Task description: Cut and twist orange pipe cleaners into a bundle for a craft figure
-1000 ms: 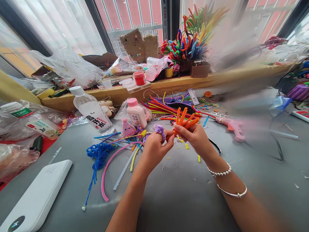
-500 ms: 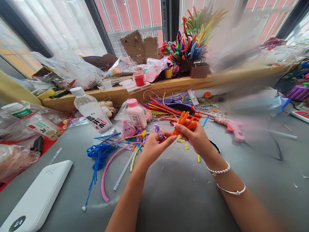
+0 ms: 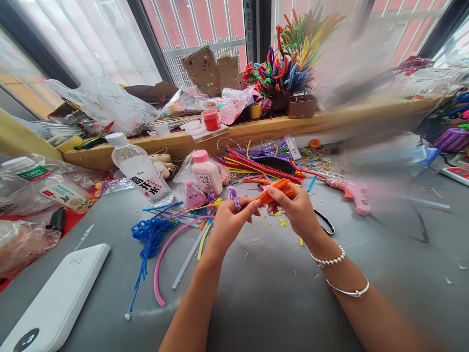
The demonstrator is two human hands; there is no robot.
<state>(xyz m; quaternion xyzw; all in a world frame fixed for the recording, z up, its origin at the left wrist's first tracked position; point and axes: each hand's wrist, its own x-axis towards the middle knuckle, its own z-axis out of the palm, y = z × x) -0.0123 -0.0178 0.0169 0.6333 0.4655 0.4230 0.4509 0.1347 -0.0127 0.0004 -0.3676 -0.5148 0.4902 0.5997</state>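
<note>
A bundle of orange pipe cleaners (image 3: 280, 188) is held between both hands above the grey table. My right hand (image 3: 293, 205) is closed around the bundle, thumb on top. My left hand (image 3: 234, 217) pinches the bundle's left end with thumb and fingers. A purple crocheted piece (image 3: 233, 196) sits on a finger of that hand, like a ring. Just behind the hands lies a heap of coloured pipe cleaners (image 3: 252, 164), and small yellow scraps (image 3: 283, 222) are scattered below.
To the left are a pink crocheted figure (image 3: 194, 194), a pink-capped bottle (image 3: 207, 173), a water bottle (image 3: 141, 171), blue yarn (image 3: 152, 237), a pink strip (image 3: 157, 274) and a white power bank (image 3: 60, 293). A pink glue gun (image 3: 353, 195) lies on the right.
The orange bundle has tilted from upright and fanned to nearly lying flat, its stems closer together. My left hand has shifted slightly right, onto its end.
</note>
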